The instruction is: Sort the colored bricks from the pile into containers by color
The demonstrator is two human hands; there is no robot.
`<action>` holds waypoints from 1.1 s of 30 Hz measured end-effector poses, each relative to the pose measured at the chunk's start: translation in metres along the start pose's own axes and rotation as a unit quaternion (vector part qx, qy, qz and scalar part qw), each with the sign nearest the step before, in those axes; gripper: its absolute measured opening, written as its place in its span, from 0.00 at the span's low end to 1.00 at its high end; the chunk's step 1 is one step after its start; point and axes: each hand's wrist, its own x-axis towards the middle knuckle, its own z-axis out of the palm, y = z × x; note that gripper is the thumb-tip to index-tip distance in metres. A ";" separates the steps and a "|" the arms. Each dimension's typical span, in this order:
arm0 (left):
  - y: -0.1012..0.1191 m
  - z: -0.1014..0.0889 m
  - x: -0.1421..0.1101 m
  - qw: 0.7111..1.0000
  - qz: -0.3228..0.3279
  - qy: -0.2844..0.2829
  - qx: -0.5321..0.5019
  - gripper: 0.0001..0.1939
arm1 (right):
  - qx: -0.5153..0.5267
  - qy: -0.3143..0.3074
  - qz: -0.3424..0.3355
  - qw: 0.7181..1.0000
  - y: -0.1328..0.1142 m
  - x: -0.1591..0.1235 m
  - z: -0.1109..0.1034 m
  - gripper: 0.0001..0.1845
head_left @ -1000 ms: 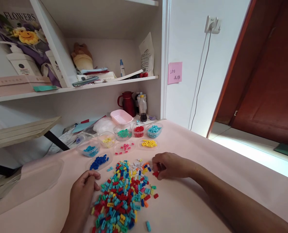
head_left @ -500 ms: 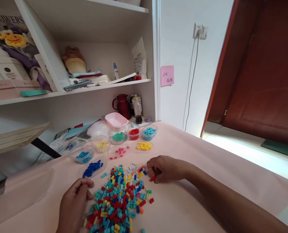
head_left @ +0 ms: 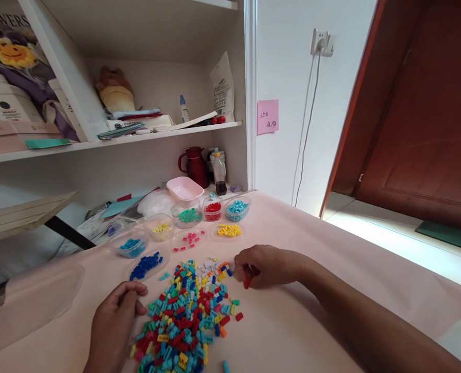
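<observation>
A large heap of small toy building bricks [head_left: 187, 316] in mixed colours lies on the pink table covering. My right hand [head_left: 269, 265] is at the far right edge of the heap, its fingers closed round red toy bricks. One red brick [head_left: 247, 283] shows under the fingertips, and more red is partly visible inside the curled fingers. My left hand [head_left: 115, 318] rests on the table at the heap's left side, fingers curled in, with nothing visible in them. White bricks [head_left: 209, 268] and a few orange ones lie just left of my right hand.
Behind the heap stand clear containers with sorted bricks: dark blue [head_left: 147, 265], blue [head_left: 132, 247], pale yellow [head_left: 160, 229], pink [head_left: 191, 238], green [head_left: 189, 215], red [head_left: 213, 208], yellow [head_left: 229, 230] and light blue [head_left: 238, 208]. A pink basin [head_left: 184, 189], jug [head_left: 196, 167] and bottle [head_left: 220, 175] are farther back.
The view has shifted slightly. My right hand has stayed nearly in place, and the red brick at its fingertips has turned more upright. My left hand looks the same.
</observation>
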 end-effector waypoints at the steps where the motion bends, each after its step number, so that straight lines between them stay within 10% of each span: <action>1: -0.001 0.000 0.000 1.000 -0.008 -0.001 0.001 0.12 | 0.010 -0.013 -0.005 1.000 0.001 -0.002 -0.002 0.13; 8: 0.001 0.002 -0.001 0.999 -0.035 0.006 0.014 0.12 | 0.009 0.061 0.060 0.996 0.015 -0.006 -0.017 0.10; 24: -0.004 0.001 0.004 0.999 -0.010 0.005 0.030 0.13 | 0.011 0.020 0.120 0.993 0.024 -0.005 -0.016 0.20; 33: -0.003 0.001 0.003 0.999 -0.017 0.001 0.028 0.12 | 0.014 0.036 0.118 0.992 0.021 0.005 -0.003 0.08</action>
